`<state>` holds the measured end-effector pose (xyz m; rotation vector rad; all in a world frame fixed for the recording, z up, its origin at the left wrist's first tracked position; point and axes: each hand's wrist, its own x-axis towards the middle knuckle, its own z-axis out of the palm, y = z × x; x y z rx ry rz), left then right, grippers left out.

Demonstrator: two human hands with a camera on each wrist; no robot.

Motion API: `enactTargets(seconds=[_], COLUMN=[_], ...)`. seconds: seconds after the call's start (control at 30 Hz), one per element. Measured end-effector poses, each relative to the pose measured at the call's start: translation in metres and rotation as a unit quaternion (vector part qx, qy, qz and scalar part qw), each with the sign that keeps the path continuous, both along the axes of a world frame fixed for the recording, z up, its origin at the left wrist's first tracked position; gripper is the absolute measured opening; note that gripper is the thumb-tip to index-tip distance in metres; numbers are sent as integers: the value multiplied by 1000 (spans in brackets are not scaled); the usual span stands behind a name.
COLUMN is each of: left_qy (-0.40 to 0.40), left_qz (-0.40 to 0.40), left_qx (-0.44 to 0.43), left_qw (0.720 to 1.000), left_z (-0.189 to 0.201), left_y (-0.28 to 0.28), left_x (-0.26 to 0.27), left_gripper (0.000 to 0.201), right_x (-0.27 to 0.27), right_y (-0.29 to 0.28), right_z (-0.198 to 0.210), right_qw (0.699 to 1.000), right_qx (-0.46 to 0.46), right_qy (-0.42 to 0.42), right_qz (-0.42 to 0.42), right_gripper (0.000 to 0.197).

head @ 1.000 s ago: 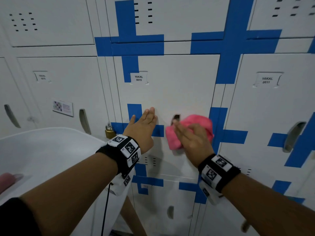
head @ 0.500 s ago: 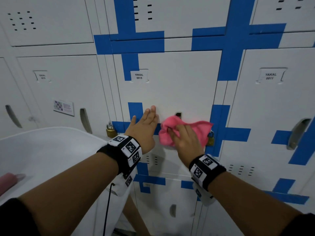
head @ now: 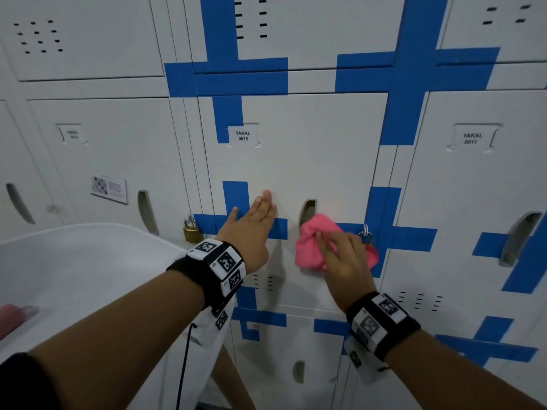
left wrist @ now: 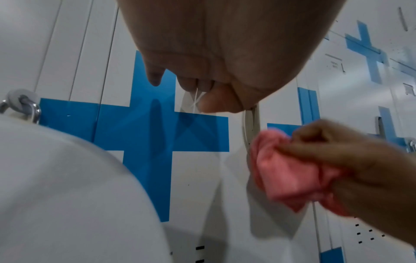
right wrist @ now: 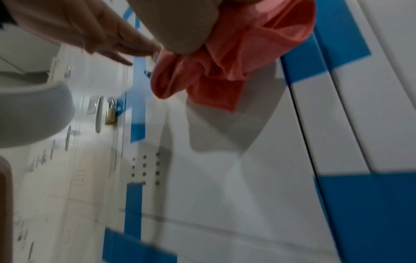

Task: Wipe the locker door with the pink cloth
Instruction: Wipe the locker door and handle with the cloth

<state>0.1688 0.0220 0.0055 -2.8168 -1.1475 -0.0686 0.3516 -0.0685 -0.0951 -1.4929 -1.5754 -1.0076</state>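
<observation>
The white locker door labelled YAKAL 0015 has blue tape crosses at its corners. My left hand lies flat on its lower left, fingers straight and together over the blue tape; the left wrist view shows the left hand from underneath. My right hand grips the bunched pink cloth and presses it on the door just below the handle recess. From the left wrist, the fingers curl round the pink cloth. In the right wrist view the pink cloth hangs under the palm.
A brass padlock hangs on the locker to the left, and a silver shackle sits by the cloth's right edge. A white rounded surface juts out at lower left with a pink object on it. More lockers surround the door.
My right hand slid the cloth left, then back right and slightly down below the handle recess; the cloth is more bunched now. My left hand has stayed flat on the door.
</observation>
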Motion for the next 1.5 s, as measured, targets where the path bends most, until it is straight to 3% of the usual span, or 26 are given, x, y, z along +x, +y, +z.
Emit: enactTargets(seconds=[0.07, 0.17, 0.37, 0.6, 0.7, 0.87, 0.97, 1.03, 1.13, 1.23, 1.3, 1.4, 1.5], left_qy=[-6, -13, -11, -4, 6, -2, -3, 2, -10, -6, -7, 4, 10], left_qz=[-1, -4, 0, -4, -9, -6, -2, 1, -3, -7, -7, -3, -3], left_qx=[-5, -6, -13, -18, -10, -10, -13, -20, -28, -26, -29, -30, -25], left_qw=[1000, 1000, 1000, 1000, 1000, 1000, 1000, 1000, 1000, 1000, 1000, 1000, 1000], left_z=[0, 0, 2, 3, 0, -2, 0, 1, 5, 6, 7, 7, 6], left_y=[-1, -1, -1, 1, 5, 5, 3, 4, 1, -3, -2, -1, 2], left_x=[0, 0, 1, -1, -2, -1, -1, -1, -1, 0, 0, -1, -2], left_gripper=[87, 91, 92, 89, 87, 88, 89, 90, 93, 95, 95, 93, 90], right_x=[-2, -11, -35, -54, -47, -42, -38, -42, -51, -53, -55, -57, -54], right_y=[4, 14, 34, 34, 32, 32, 39, 36, 25, 28, 32, 38, 38], right_z=[25, 56, 35, -4, -7, 0, 1, 7, 34, 57, 56, 38, 37], right_qw=[997, 992, 993, 974, 959, 944, 931, 929, 951, 945, 935, 926, 933], right_qx=[75, 113, -85, -153, -195, -256, -283, -250, -176, -184, -207, -197, -199], right_qy=[11, 47, 64, 150, 190, 185, 223, 271, 252, 270, 288, 322, 299], right_qz=[11, 28, -53, -67, -80, -92, -56, -6, 20, 24, 33, 28, 13], right_gripper=[31, 40, 53, 64, 61, 51, 49, 47, 50, 51, 54, 76, 62])
